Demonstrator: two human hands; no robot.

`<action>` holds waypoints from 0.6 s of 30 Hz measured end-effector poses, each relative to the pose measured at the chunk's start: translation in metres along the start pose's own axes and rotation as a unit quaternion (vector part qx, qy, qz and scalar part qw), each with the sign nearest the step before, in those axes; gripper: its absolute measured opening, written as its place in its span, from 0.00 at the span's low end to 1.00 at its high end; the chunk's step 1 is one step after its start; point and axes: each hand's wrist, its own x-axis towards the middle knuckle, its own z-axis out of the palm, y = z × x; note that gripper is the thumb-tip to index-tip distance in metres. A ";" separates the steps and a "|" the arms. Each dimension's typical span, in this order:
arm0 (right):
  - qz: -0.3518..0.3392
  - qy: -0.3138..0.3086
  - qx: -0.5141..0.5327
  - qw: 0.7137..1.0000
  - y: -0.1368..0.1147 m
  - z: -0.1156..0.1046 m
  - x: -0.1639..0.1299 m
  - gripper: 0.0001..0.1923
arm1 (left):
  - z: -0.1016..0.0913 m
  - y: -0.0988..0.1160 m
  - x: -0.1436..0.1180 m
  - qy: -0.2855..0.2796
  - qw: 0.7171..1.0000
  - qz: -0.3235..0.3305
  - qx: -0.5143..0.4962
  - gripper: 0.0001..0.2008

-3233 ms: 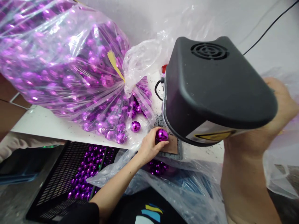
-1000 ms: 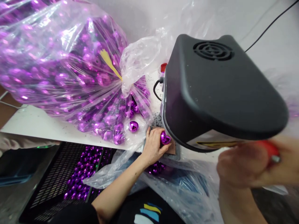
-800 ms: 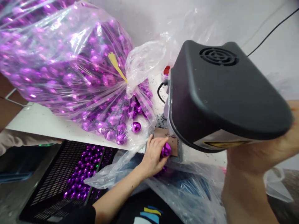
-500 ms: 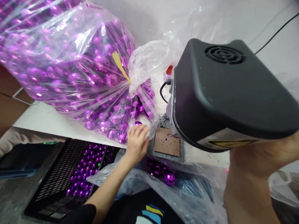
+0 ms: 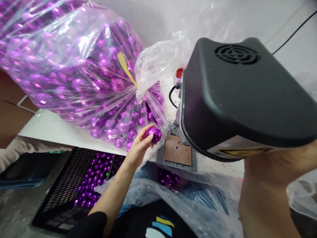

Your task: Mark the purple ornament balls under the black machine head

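My left hand [image 5: 141,145] grips a shiny purple faceted ball [image 5: 154,134] between thumb and fingers, just left of the machine's base. Beside it, a wooden plate [image 5: 177,150] with a small hole lies on the grey metal base [image 5: 160,155]. A black-housed machine [image 5: 237,96], which looks like a bench drill press, rises over the base. Behind the housing on the right is my right hand [image 5: 279,167], its fingers hidden. The big clear plastic bag [image 5: 74,62] of purple balls, with a yellow tie [image 5: 126,68], lies left of the machine.
A black crate [image 5: 58,188] of purple balls stands below the table edge at left. Clear plastic sheeting [image 5: 158,190] spreads over my lap, with purple balls [image 5: 168,178] below the base. A person's sleeve [image 5: 32,148] shows at far left. Dark crumbs speckle the white table [image 5: 170,99].
My left hand has taken hold of a purple ball near the bag's opening and drawn slightly back with it. A loose ball below the base has dropped from sight. My right arm has barely moved.
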 end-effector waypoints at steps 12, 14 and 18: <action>-0.019 0.002 -0.009 1.000 0.002 0.002 0.003 0.29 | -0.003 -0.021 -0.005 0.007 0.942 -0.210 -0.262 0.13; -0.004 0.004 0.005 1.000 0.004 0.003 0.004 0.30 | 0.002 -0.021 -0.007 0.010 0.946 -0.203 -0.254 0.13; 0.011 0.001 -0.006 1.000 0.008 0.002 0.002 0.31 | -0.006 -0.002 -0.019 -0.002 0.976 -0.148 -0.159 0.19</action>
